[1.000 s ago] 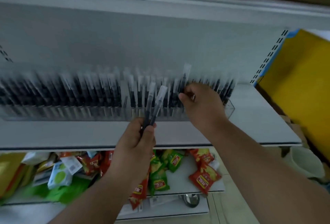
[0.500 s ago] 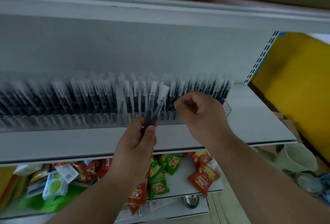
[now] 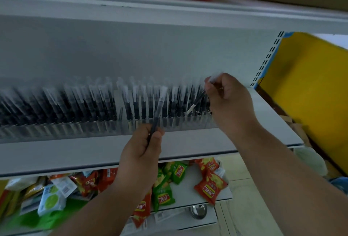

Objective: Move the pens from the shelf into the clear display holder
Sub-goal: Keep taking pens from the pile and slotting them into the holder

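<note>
Above the long clear plastic display holder (image 3: 105, 128) on the white metal shelf (image 3: 79, 153), my right hand (image 3: 228, 104) pinches 1 black pen with a frosted cap (image 3: 197, 100), slanted tip-down toward a free slot at the holder's right end. My left hand (image 3: 141, 153), just in front of the holder, grips 1 spare black pen (image 3: 159, 109) upright, ready to pass across.
</note>
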Motion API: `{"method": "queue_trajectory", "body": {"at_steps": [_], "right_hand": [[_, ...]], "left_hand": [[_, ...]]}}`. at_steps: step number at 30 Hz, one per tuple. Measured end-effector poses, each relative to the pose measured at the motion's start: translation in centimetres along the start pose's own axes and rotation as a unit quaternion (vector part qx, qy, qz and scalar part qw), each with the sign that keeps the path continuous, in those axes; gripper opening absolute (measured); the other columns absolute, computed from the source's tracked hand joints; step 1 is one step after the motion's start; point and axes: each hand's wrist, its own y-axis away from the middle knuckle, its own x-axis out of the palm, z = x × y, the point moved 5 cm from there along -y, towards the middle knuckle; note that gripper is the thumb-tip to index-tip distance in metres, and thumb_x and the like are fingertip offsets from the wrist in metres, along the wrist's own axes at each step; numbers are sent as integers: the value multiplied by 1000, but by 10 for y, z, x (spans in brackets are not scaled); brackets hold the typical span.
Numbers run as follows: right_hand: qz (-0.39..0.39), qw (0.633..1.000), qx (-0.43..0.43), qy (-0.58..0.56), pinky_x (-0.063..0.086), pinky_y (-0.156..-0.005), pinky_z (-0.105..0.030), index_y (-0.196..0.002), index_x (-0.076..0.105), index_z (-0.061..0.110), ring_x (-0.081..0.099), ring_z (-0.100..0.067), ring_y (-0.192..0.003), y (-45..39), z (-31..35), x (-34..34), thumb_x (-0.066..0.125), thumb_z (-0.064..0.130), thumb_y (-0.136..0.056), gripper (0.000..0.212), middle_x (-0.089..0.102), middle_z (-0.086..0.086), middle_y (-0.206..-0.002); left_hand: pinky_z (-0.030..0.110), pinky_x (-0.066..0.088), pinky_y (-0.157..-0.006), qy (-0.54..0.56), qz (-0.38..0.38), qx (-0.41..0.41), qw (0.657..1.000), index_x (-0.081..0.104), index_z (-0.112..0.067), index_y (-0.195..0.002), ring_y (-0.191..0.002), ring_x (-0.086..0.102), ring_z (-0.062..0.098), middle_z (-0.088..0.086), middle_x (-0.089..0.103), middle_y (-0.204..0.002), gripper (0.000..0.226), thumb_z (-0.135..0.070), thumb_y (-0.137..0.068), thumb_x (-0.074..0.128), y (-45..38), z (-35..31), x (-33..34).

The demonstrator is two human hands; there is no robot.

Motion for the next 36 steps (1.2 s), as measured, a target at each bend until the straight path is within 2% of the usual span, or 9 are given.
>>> {"method": "queue_trajectory", "body": {"at_steps": [2,4,9,14,21,25,29,34,36], "right_hand": [[19,998,-45,42,42,-64,-17,-93,58,22,58,-8,-82,-2,6,4,54,26,-99,9,66,8,-97],[37,994,-76,74,40,-66,-23,-96,59,22,57,-9,-84,-3,11,10,53,27,-99,8,64,8,-97],[66,986,-101,116,39,-68,-24,-98,59,19,56,-10,-82,-12,22,11,53,28,-99,11,62,6,-91],[153,970,-83,170,40,-63,-27,-90,57,20,54,-11,-71,-3,9,29,54,29,-99,13,53,12,-74],[98,982,-38,156,38,-59,-25,-90,60,18,54,-11,-72,9,-9,37,61,38,-94,21,59,7,-80],[44,997,-36,52,41,-56,-19,-84,61,25,56,-5,-67,25,2,22,63,44,-91,20,60,12,-75],[130,985,-8,-116,48,-56,-21,-85,64,30,56,-6,-58,30,21,25,61,29,-94,10,68,2,-79],[161,942,96,-278,42,-49,-22,-87,65,6,48,-12,-50,28,16,23,59,15,-96,14,65,-19,-79],[155,942,97,-283,44,-52,-23,-90,66,4,50,-11,-50,29,13,20,59,16,-97,16,66,-14,-76]], "left_hand": [[35,29,-54,6,3,6,1000,62,-33,-89,-53,34,16,-7,39,-55,19,-33,-100,46,0,-2,1],[35,29,-54,6,4,10,1000,61,-33,-89,-52,34,15,-7,40,-55,20,-30,-101,46,0,-3,2],[33,31,-52,-20,13,28,999,59,-34,-90,-51,35,11,-9,40,-54,22,-23,-102,45,4,-8,2],[31,32,-53,-23,11,28,999,59,-36,-89,-52,36,10,-9,41,-55,19,-29,-100,45,4,-10,0],[33,34,-53,-59,18,44,997,58,-39,-90,-52,37,10,-9,43,-57,20,-30,-101,45,2,-11,-1],[31,36,-55,-70,22,66,995,56,-40,-91,-53,40,7,-10,47,-58,15,-40,-97,43,0,-14,1],[25,36,-52,-97,70,84,989,54,-41,-92,-52,40,5,-10,46,-58,14,-35,-99,43,-2,-19,15],[34,37,-51,-153,114,128,973,51,-33,-92,-52,41,7,-3,47,-63,14,-40,-96,40,-6,-24,29],[36,38,-51,-187,117,141,965,51,-30,-93,-52,44,11,0,50,-67,17,-40,-99,39,-6,-25,32]]}}
